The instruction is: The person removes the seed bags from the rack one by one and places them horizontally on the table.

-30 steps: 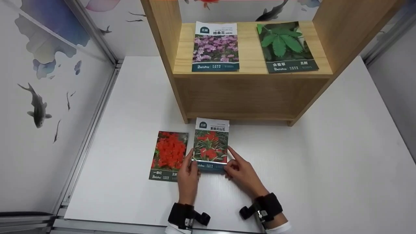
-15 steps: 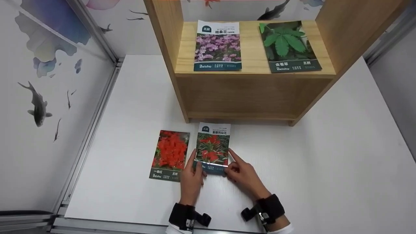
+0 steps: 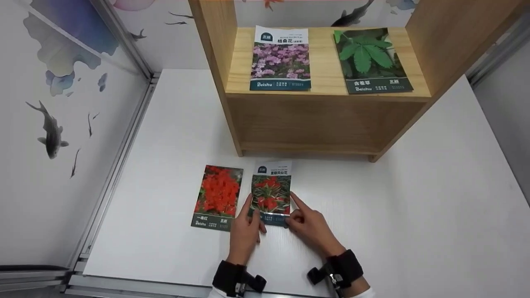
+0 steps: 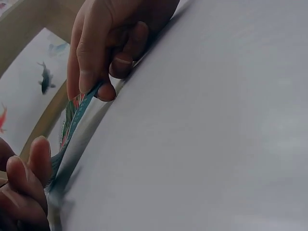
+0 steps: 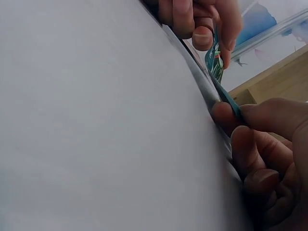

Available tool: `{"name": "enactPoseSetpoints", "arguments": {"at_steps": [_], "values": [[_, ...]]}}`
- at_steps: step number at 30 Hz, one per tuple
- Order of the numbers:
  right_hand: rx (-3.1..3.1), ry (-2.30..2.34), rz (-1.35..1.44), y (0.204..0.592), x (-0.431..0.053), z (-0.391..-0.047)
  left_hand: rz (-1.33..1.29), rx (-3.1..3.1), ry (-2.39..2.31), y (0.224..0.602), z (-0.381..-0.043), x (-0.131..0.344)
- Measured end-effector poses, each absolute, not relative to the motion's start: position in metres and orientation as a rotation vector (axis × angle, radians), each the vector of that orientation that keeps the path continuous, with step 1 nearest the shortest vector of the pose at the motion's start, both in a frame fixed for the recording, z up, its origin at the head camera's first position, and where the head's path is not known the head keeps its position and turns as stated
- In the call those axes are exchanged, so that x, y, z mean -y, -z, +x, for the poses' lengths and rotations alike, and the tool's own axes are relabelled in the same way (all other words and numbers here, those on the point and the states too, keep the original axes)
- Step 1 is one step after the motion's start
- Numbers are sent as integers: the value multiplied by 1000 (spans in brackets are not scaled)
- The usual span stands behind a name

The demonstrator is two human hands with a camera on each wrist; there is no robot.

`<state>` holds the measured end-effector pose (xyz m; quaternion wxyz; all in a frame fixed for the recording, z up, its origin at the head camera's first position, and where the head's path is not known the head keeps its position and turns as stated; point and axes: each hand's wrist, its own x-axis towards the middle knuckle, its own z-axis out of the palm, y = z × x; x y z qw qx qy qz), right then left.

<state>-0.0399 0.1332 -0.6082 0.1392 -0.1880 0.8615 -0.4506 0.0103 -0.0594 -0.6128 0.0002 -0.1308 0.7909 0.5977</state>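
Observation:
A seed packet (image 3: 271, 194) with red flowers, a white top and a teal lower band lies between both hands on the white table, its near edge bent up off the surface in the wrist views. My left hand (image 3: 243, 236) holds its lower left corner, thumb on the front and index finger along the side. At the lower right corner, my right hand (image 3: 310, 227) pinches the teal band (image 5: 231, 103) between thumb and finger, index finger stretched along the right side. Left of it lies another red-flower packet (image 3: 219, 192), its lower right corner close to my left hand.
Just beyond the packets stands a wooden shelf unit (image 3: 310, 124). On its board lie a pink-flower packet (image 3: 280, 62) and a green-leaf packet (image 3: 370, 62). A metal-framed wall (image 3: 138, 120) with painted fish borders the left side.
Both hands have drawn the held packet a little toward me, away from the shelf, and its far end has lowered. The other packets lie where they were; the view shifts slightly.

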Motion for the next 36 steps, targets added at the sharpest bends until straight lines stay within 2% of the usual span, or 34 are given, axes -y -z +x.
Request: {"name": "enactPoseSetpoints", "arguments": {"at_steps": [18,26,36], "values": [[-2478,1212,-514,603,-125,-42,-483,-2663,-1622,608,15,60],[-2491,1172,-550,604,-126,-41,-611,-2633,-1452,606,16,60],[-2509,1168,-563,604,-126,-42,-596,-2561,-1495,605,18,60]]}}
